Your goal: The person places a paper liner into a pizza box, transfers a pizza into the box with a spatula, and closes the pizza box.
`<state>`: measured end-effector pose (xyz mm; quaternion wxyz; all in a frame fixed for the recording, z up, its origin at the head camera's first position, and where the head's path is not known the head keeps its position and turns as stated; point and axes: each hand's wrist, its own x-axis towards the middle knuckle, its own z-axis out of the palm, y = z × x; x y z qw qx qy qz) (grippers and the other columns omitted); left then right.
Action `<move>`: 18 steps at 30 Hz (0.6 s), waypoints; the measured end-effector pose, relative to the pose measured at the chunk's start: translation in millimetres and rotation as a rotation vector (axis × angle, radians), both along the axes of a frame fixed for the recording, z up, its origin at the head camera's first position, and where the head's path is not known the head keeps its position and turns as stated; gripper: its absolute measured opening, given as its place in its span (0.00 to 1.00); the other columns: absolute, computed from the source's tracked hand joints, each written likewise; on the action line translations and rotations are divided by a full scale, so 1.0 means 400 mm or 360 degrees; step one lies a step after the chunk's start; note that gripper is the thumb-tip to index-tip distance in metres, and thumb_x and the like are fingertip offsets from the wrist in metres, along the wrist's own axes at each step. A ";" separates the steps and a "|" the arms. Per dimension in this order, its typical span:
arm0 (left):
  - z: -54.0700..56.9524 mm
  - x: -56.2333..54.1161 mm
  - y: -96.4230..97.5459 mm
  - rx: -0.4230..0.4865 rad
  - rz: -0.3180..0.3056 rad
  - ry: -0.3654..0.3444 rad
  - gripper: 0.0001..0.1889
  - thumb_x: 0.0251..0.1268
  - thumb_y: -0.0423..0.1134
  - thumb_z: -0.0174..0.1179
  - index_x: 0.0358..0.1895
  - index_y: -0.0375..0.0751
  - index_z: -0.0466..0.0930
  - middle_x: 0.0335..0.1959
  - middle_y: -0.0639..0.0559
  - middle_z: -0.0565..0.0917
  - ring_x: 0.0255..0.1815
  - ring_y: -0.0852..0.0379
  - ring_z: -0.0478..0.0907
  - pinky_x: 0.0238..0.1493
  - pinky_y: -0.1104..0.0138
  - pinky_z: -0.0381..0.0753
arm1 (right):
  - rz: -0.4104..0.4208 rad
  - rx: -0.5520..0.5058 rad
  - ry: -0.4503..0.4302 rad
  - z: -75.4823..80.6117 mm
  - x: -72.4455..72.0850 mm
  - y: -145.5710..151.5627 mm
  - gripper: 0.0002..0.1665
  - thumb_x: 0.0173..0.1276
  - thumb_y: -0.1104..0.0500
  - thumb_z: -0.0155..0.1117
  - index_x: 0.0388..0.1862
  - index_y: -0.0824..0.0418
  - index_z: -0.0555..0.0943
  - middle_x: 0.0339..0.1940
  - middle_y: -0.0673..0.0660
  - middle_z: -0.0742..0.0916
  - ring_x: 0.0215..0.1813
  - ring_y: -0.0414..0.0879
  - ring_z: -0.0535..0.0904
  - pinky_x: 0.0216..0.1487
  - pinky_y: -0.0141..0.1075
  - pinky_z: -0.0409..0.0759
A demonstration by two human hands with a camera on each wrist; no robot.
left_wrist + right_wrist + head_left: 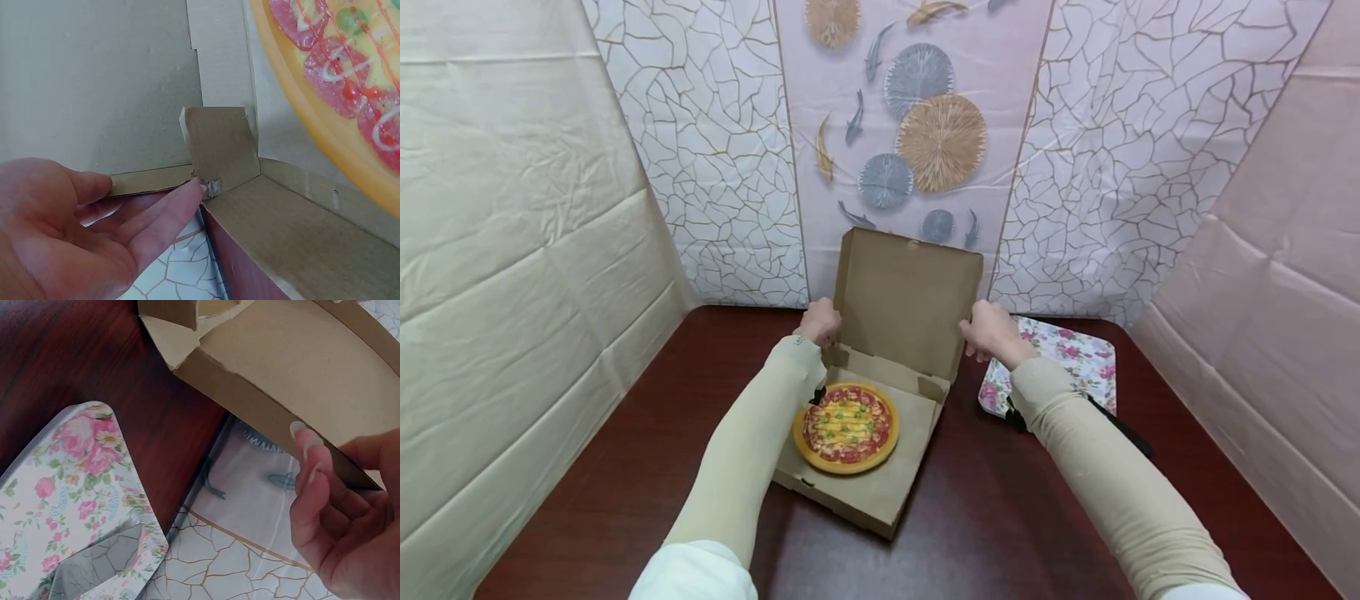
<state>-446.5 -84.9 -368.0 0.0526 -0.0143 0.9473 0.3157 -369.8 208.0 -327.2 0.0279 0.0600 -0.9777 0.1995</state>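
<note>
A brown cardboard pizza box [910,458] stands on the table with its lid [910,300] raised. Inside its base lies a pizza [847,427] with an orange-yellow rim. At the lid's left side my left hand [820,321] pinches the edge. In the left wrist view, the thumb of that hand [69,225] is on the inner face and its fingers are behind, near a corner flap [219,140]. My right hand [992,329] grips the opposite edge. The right wrist view shows this hand [350,512] with its thumb inside the lid [300,369] and fingers outside.
To the right of the box lies a white tray [1075,358] with pink flowers. A shiny metal blade [100,562] rests on it, and a black handle [1123,429] shows past my right sleeve. Behind the dark red table [1000,517] hangs a patterned cloth [1075,167].
</note>
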 end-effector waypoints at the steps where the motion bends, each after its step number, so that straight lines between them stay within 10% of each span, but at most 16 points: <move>1: 0.001 0.000 -0.001 -0.0010 0.0001 0.0008 0.13 0.75 0.37 0.39 0.45 0.34 0.72 0.53 0.34 0.78 0.36 0.39 0.86 0.19 0.65 0.79 | 0.0002 -0.0014 0.0010 0.002 -0.001 -0.002 0.23 0.70 0.59 0.46 0.22 0.67 0.82 0.16 0.57 0.87 0.17 0.50 0.84 0.17 0.34 0.78; 18: 0.008 -0.001 -0.014 0.0047 0.0016 0.0026 0.15 0.73 0.34 0.42 0.56 0.31 0.68 0.60 0.33 0.74 0.31 0.43 0.86 0.40 0.55 0.85 | -0.0056 -0.0032 0.0255 -0.003 -0.023 -0.018 0.16 0.68 0.63 0.46 0.25 0.67 0.78 0.10 0.56 0.84 0.09 0.41 0.78 0.28 0.39 0.83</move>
